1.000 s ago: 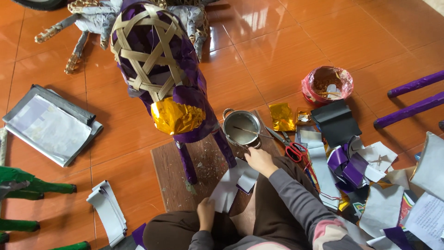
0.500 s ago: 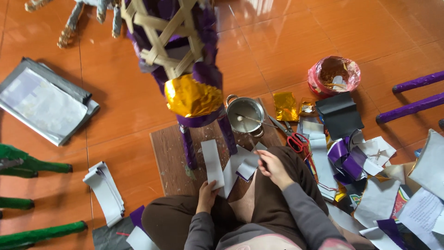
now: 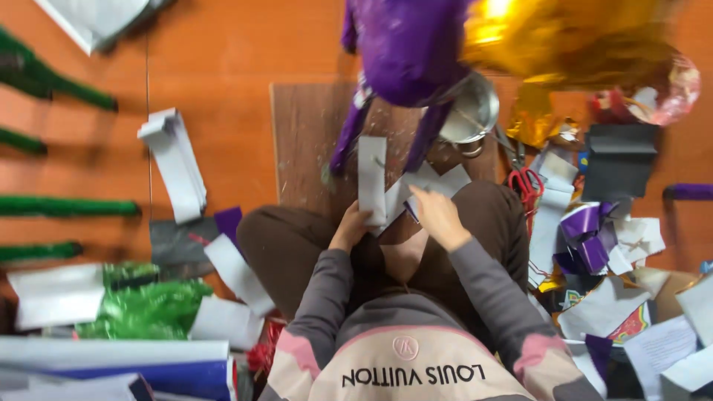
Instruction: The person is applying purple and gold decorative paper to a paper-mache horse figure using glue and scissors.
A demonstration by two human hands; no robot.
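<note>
Head view shows our left hand (image 3: 349, 230), which lay empty in our lap a second ago, now pinched on a long white paper strip (image 3: 371, 178) held upright over the brown wooden board (image 3: 304, 141); our right hand (image 3: 438, 217) rests open-fingered on the loose white paper pieces (image 3: 434, 182) just beside it, below the purple woven lantern frame (image 3: 408, 44); strip picked, work moving along.

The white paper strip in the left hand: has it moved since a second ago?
Yes. The white paper strip now stands raised in the left hand over the brown wooden board; a second ago that hand was low by the lap.
</note>
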